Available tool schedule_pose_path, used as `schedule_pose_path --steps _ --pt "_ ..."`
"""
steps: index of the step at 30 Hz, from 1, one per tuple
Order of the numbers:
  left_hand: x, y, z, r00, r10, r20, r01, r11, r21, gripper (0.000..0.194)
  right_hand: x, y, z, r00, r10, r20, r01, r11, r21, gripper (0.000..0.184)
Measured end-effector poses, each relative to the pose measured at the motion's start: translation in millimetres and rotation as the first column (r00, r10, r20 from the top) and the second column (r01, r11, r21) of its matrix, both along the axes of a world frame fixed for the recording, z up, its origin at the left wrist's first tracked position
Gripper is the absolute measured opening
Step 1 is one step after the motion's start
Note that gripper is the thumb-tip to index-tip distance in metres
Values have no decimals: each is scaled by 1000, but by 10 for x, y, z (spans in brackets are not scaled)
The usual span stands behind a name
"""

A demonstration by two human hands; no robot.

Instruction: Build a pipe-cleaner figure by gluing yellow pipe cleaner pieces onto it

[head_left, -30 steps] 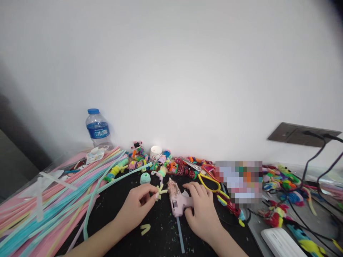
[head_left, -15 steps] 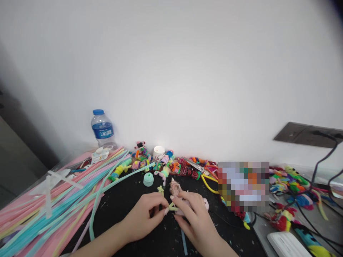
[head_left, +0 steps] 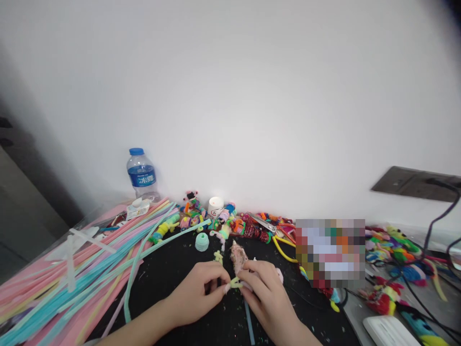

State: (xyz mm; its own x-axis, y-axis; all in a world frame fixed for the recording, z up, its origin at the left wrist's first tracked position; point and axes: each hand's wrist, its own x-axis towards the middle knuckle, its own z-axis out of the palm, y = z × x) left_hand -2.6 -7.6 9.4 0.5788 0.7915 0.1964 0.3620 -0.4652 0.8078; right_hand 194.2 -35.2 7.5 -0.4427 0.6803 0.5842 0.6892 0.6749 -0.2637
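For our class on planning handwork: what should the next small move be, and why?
Perhaps a gentle bend of the yellow strip: the left hand pinches one end, and the right hand has its fingertips close by the other.

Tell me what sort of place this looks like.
Probably a craft table: long fuzzy stems are heaped on the left, a glue gun lies on the black mat, and small fuzzy figures line its far edge.
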Motion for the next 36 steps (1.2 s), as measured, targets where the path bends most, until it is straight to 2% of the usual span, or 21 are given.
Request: schedule_pose_path --steps 17,36 --pt "-8 8 -1 1000 -12 -15 12 1000 -1 12 -7 -5 -12 999 -36 -29 37 999 34 14" --pt "-11 21 8 999 -21 -31 21 1000 -13 13 -12 -7 -13 999 -22 -44 23 999 24 13"
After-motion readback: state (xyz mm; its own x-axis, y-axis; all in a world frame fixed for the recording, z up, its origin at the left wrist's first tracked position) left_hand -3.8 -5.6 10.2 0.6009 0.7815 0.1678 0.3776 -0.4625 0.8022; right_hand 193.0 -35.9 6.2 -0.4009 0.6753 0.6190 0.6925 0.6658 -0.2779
